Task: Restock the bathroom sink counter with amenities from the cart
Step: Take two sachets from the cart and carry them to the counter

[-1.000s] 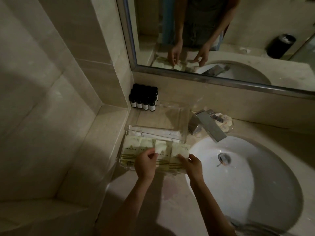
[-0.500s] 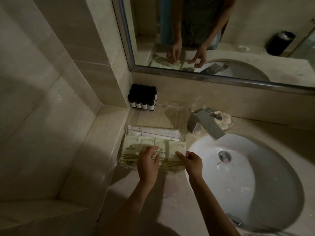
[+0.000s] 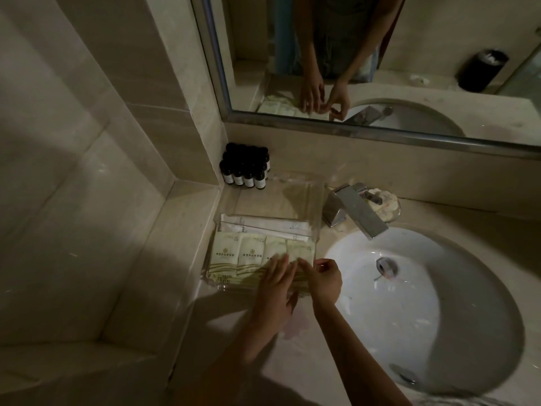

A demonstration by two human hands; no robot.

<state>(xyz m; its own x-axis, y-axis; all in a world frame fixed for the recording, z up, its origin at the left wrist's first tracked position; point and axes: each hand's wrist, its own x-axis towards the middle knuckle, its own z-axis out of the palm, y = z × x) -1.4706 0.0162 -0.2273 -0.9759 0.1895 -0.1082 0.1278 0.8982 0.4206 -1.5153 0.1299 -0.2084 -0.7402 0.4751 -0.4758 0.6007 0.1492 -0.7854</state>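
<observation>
A clear acrylic tray [image 3: 314,230] sits on the counter left of the sink. Its front row holds several pale green amenity packets [image 3: 248,254] side by side, with white wrapped items [image 3: 263,224] behind them. My left hand [image 3: 276,284] lies flat, fingers spread, on the packets at the tray's front right. My right hand [image 3: 325,278] is beside it at the tray's right corner, its fingertips pinching the edge of the rightmost packet [image 3: 301,252]. A cluster of small dark bottles [image 3: 246,168] stands in the back corner.
The white basin [image 3: 424,312] fills the right side, with a chrome faucet [image 3: 357,212] at its back and a small soap dish [image 3: 386,205] behind the faucet. A mirror [image 3: 380,54] hangs above. Tiled wall and ledge [image 3: 164,259] close the left side.
Both hands lowered the held packets into the tray's front row. My left hand shifted right and flattened on them; my right hand came in close beside it.
</observation>
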